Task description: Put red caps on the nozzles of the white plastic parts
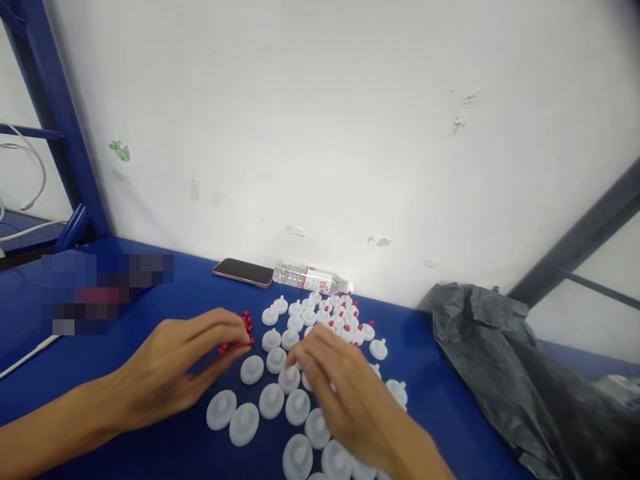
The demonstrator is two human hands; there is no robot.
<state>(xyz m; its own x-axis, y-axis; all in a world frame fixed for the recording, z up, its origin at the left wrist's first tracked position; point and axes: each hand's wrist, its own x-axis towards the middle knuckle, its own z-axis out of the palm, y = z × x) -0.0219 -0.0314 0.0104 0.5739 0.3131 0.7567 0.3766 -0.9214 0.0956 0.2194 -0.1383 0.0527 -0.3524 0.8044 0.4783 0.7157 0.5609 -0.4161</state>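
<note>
My left hand [185,363] is at the small red caps [245,319], thumb and forefinger pinched together, with a red cap [251,342] showing at the fingertips. The palm side and other fingers are partly hidden. Among many white round lids with a short nozzle, my right hand [345,383] bends down, its fingertips closed at the nozzle of one white lid [289,381]. Part of that grip is hidden behind the fingers. Toward the wall, several white lids carry red caps [347,329] on their nozzles. Closer in, white lids [244,425] lie with bare nozzles.
A phone [243,272] and a clear water bottle [313,277] lie along the white wall on the blue table [170,300]. Dark grey plastic bag [480,347] spreads at the right. A white cable [30,355] runs at left, beside the blue metal frame [75,120].
</note>
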